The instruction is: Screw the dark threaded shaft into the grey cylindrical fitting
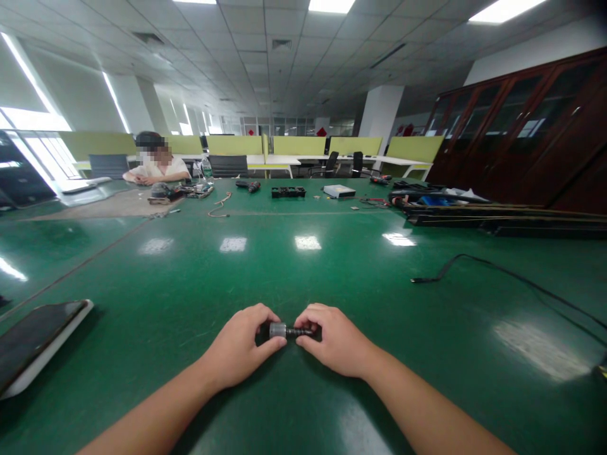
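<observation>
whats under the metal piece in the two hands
Green tabletop shows just below the metal piece, in the gap between the left hand and right hand. Whatever lies directly beneath is covered by the piece and both hands.

Ceiling lights point(331, 6) glare off the green tabletop point(190, 278), and wide-angle edges look stretched

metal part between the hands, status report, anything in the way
Left hand gripping metal part by its cylinder; right hand at the threaded shaft. Metal part crosswise between hands. Black cable off right, touching neither hand.
</observation>
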`<state>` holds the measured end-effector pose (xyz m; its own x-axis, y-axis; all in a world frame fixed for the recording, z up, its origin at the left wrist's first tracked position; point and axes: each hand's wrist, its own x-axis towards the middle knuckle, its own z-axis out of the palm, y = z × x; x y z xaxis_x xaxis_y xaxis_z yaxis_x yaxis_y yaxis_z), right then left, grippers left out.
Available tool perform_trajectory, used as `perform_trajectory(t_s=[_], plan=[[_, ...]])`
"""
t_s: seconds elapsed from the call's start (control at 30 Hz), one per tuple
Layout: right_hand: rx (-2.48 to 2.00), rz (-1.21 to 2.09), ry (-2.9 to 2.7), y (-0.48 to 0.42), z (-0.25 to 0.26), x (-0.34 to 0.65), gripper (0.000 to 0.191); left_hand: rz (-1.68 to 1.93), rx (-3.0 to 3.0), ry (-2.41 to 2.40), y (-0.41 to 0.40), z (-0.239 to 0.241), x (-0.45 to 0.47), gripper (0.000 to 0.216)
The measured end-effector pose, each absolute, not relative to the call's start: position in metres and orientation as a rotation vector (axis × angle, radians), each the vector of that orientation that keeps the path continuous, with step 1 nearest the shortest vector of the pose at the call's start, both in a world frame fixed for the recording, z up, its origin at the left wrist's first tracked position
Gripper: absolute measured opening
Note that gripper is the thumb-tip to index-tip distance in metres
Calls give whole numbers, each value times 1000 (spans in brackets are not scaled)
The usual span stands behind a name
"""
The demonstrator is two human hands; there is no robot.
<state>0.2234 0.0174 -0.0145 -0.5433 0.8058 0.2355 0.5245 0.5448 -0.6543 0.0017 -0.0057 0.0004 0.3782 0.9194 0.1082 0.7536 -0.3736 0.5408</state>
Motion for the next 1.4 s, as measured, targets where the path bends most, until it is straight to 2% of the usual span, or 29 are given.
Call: perform_trajectory(t_s=[0.37, 0.7, 0.9, 1.13, 1.4], plan=[[-1184, 714, -2270, 33, -12, 255, 10, 530, 2246, 1436, -5, 2, 2, 18], [-1071, 809, -2256, 30, -13, 249, 11, 532, 2261, 1425, -5, 4, 2, 19], [-1108, 974, -2077, 23, -18, 228, 35, 552, 2273, 1397, -4, 2, 1, 18], [-1101, 877, -2177, 16, -12, 224, 19, 557, 2281, 1389, -4, -1, 0, 17], [-1042, 739, -2293, 17, -14, 225, 17, 550, 2289, 1368, -5, 2, 0, 19]])
